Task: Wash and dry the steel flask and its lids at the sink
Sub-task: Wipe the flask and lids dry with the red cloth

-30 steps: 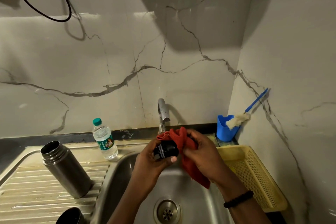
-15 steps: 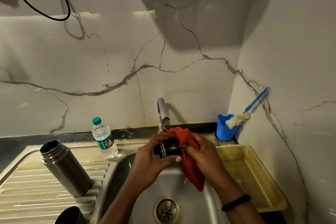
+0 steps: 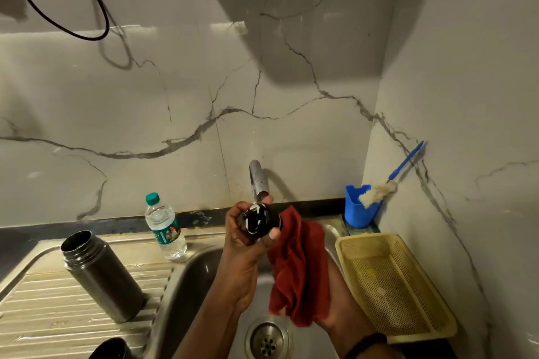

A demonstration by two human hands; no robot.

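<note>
Drying seems under way: left hand (image 3: 248, 239) grips the black lid (image 3: 259, 221) above the sink (image 3: 189, 277), right hand (image 3: 335, 309) holds the red cloth (image 3: 300, 265) just beside it, so wiping the lid likely follows.

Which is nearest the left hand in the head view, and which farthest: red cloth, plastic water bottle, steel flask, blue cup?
From the left hand, which grips the black lid:
1. Red cloth, right beside it, draped over the right hand.
2. Plastic water bottle, to its left on the sink's edge.
3. Blue cup, to the right in the corner.
4. Steel flask, far left on the drainboard.
</note>
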